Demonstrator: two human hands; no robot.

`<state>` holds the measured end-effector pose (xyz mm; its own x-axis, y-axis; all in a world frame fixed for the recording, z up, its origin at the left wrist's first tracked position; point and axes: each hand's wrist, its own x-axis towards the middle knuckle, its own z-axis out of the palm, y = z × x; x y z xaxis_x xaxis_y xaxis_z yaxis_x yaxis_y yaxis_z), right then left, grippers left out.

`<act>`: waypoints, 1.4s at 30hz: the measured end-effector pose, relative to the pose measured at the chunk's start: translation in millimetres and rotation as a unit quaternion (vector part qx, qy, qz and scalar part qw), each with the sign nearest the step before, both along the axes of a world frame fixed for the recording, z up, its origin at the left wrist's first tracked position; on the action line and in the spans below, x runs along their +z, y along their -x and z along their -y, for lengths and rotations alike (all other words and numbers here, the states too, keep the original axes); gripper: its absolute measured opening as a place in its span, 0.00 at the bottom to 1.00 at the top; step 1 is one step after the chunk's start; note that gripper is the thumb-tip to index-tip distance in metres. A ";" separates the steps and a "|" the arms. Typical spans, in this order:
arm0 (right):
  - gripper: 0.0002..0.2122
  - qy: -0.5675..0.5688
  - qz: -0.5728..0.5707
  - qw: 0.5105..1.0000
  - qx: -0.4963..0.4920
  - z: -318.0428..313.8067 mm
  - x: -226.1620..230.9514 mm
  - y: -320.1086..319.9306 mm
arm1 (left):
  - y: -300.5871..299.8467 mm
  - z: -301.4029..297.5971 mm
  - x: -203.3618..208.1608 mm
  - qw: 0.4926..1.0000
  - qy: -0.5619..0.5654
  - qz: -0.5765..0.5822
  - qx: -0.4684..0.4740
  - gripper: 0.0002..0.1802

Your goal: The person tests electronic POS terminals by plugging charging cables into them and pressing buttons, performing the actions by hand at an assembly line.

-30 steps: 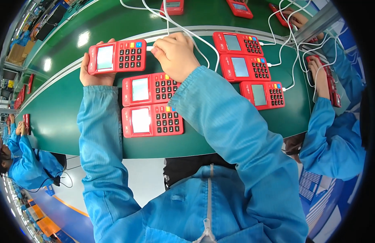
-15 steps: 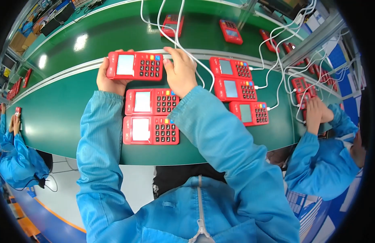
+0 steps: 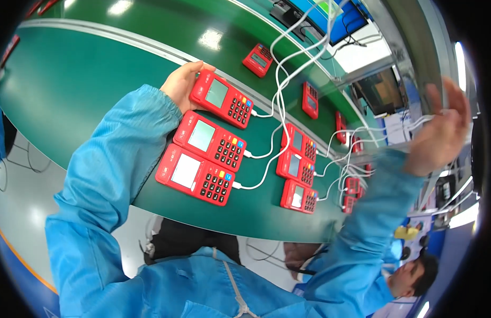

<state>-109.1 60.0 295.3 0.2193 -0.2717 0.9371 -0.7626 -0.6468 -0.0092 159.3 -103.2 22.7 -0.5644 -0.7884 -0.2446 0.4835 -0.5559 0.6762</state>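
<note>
Head view: your left hand (image 3: 184,86) grips the uppermost red terminal (image 3: 222,99) around its left end, near the back of the worktop (image 3: 97,100); a white cable (image 3: 264,115) is plugged into its keypad end. Two similar terminals (image 3: 209,140), also cabled, lie just below. You appear to be at the cabling step; any next move calls for slack at the connection. Your right hand (image 3: 441,135) is raised far right, blurred; its hold cannot be told.

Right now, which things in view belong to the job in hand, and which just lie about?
Apparently in the job:
- red terminal in the left hand
- five more cabled terminals
- white cables

Likely just lying about:
- two terminals farther back
- background dark panel
</note>
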 end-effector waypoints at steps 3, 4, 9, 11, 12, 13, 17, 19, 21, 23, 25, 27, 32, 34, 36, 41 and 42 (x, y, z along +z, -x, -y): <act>0.19 -0.057 0.002 0.992 -0.112 37.2 69.7 51.1 | -2.0 9.6 -7.3 0.999 0.007 -0.015 -0.043 0.21; 0.21 -0.080 0.004 0.980 -0.180 51.2 109.6 100.1 | 2.4 8.8 -2.5 0.999 0.002 -0.016 -0.045 0.21; 0.28 -0.217 -0.010 0.871 -0.441 109.7 281.9 208.9 | -2.3 12.1 -23.8 0.996 0.011 -0.066 -0.058 0.19; 0.29 -0.282 0.089 0.854 -0.429 111.8 237.8 210.9 | 2.3 14.6 -21.3 0.993 0.002 -0.080 -0.084 0.24; 0.29 -0.258 0.088 0.877 -0.396 112.9 218.3 200.2 | 3.2 15.4 -22.6 0.995 0.028 -0.054 -0.079 0.28; 0.28 -0.233 0.085 0.897 -0.365 110.9 207.0 186.6 | 4.7 10.7 -12.2 0.997 0.036 -0.010 -0.073 0.31; 0.25 -0.322 0.188 0.849 -0.375 98.3 209.3 136.8 | 4.7 10.7 -26.7 0.990 0.104 -0.013 -0.094 0.27; 0.24 -0.326 0.169 0.856 -0.364 102.8 206.0 124.6 | 0.9 9.5 -27.3 0.988 0.123 0.009 -0.096 0.28; 0.23 -0.350 0.159 0.861 -0.332 106.7 211.0 127.9 | 0.0 10.0 -31.6 0.988 0.126 0.015 -0.088 0.29; 0.23 -0.330 0.256 0.849 -0.323 106.7 216.0 131.3 | -0.2 10.5 -32.8 0.991 0.110 0.013 -0.079 0.30; 0.24 -0.306 0.347 0.836 -0.295 104.1 215.0 139.1 | 3.0 8.0 -36.3 0.989 0.134 0.035 -0.056 0.35; 0.24 -0.293 0.282 0.859 -0.310 100.7 208.1 142.6 | 1.9 2.1 -30.0 0.968 0.226 0.101 -0.027 0.37; 0.20 -0.236 0.109 0.893 -0.366 100.0 208.1 161.7 | -4.1 -8.1 -27.6 0.887 0.403 0.225 0.009 0.37; 0.19 -0.224 0.072 0.909 -0.344 101.4 213.2 158.2 | -4.6 -9.0 -11.8 0.787 0.527 0.318 0.030 0.28; 0.17 -0.216 0.036 0.919 -0.328 101.1 218.5 150.6 | -4.2 -8.5 -2.8 0.771 0.544 0.332 0.011 0.25; 0.16 -0.169 0.029 0.925 -0.338 107.3 212.6 161.6 | -8.2 0.1 3.0 0.678 0.607 0.414 -0.022 0.20; 0.15 -0.162 0.004 0.928 -0.336 107.1 214.2 164.9 | -8.6 0.9 3.8 0.657 0.618 0.431 -0.021 0.18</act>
